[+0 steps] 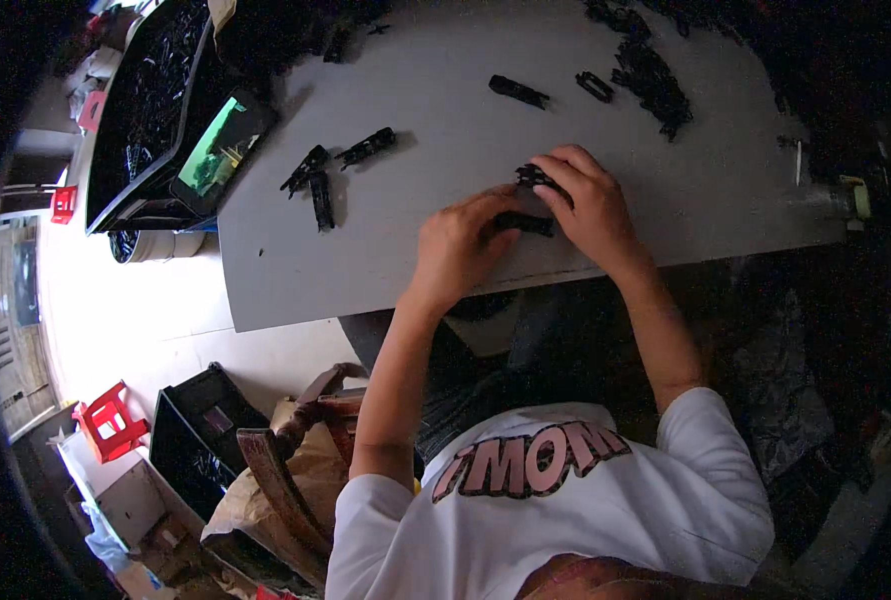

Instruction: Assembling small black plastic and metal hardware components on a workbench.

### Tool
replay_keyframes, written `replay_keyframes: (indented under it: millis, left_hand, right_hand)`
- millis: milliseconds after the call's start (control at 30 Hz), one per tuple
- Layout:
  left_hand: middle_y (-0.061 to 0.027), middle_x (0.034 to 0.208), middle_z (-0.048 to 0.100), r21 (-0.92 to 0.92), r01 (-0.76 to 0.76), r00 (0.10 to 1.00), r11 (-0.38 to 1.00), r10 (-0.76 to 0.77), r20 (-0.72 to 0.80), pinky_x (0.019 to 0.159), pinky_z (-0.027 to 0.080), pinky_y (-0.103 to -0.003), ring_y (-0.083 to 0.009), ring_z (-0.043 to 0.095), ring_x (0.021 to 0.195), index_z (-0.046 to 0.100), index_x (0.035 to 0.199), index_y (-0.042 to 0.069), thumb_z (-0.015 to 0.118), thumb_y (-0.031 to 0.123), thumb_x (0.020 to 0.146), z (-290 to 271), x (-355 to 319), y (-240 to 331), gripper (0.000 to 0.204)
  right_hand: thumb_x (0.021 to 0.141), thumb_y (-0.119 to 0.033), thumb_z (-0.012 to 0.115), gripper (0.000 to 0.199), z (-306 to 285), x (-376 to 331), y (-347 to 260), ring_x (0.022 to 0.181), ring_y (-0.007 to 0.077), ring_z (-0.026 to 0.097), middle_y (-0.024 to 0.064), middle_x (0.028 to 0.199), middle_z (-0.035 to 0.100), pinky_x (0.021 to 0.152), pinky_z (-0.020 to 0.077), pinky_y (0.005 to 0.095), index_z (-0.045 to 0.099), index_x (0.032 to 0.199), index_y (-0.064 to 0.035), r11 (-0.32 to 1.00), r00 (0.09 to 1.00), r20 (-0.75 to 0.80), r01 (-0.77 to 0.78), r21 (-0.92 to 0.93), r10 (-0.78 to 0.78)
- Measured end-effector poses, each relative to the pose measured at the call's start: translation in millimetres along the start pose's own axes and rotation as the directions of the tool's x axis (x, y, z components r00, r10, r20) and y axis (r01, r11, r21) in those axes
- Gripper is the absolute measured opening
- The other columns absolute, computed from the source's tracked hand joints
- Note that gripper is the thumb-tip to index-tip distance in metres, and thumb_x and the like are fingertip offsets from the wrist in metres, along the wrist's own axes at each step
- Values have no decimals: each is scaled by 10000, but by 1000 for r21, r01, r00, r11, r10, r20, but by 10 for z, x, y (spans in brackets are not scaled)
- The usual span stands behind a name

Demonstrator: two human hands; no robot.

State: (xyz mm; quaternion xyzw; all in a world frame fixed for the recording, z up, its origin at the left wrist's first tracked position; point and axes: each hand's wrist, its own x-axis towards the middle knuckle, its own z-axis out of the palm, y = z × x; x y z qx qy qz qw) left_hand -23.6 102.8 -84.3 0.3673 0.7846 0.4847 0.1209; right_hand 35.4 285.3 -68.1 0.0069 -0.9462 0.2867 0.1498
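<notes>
My left hand [455, 245] is closed around a long black plastic part [527, 224], whose end sticks out to the right of the fingers. My right hand [595, 205] pinches a black slotted plastic piece [531, 177] just above it. The two hands are close together over the near side of the grey table [405, 240]. The fingers partly cover both pieces, so whether the two pieces touch cannot be made out.
Similar black parts lie at left, including one long part [366, 147] and another [322, 200]. A black piece [518, 91] and a dark pile [653, 85] lie farther back. A lit phone [217, 150] leans by a black bin [155, 90]. A red stool [112, 424] stands on the floor.
</notes>
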Motion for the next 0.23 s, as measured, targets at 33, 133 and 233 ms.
replay_keyframes:
  millis: [33,133,233]
  left_hand:
    - [-75,1174,602,15,-48,998,999,48,-31,722,501,-349,-282,641,828,638,1004,122,676,103,732,2,-1,7,275]
    - [-74,1176,601,75,0,1000,997,2,-14,743,500,-343,-286,642,844,641,1007,122,678,114,733,5,0,70,277]
    - [-83,1203,586,153,37,999,988,-33,-29,754,503,-344,-277,640,881,648,1029,140,697,173,727,40,-7,39,307]
  right_hand:
    - [816,-64,631,302,-4,-3,-5,930,274,584,119,1034,560,782,485,354,591,1113,-22,1000,1000,1,-1,1,1]
    - [817,-70,633,308,-1,-16,-21,937,268,584,111,1038,566,785,483,353,591,1119,-25,999,999,47,-4,-52,6]
    - [827,-87,629,312,20,-44,-34,960,248,582,115,1051,567,789,484,362,593,1133,-41,988,998,54,22,153,-30]
